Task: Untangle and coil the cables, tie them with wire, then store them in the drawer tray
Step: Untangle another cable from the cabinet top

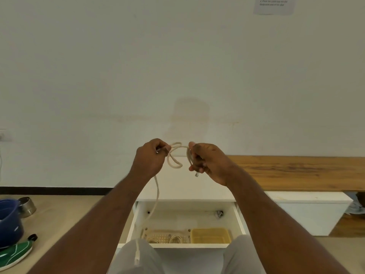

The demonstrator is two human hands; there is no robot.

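Note:
A cream cable (174, 157) is held up between both hands above an open white drawer (240, 220). My left hand (150, 159) grips one stretch of it, and a long tail hangs down from that hand to a plug near my knee. My right hand (205, 161) grips the other side, with a clear plug end sticking out below its fingers. Small loops of cable hang between the hands. Inside the drawer sit a beige tray (158, 233) holding coiled cables and a yellow tray (211, 235).
A wooden bench top (296, 171) runs along the wall at right over a white cabinet. On the floor at left lie a blue pot (8, 220), a steel bowl (27, 205) and a green shoe (14, 252). My knees frame the drawer front.

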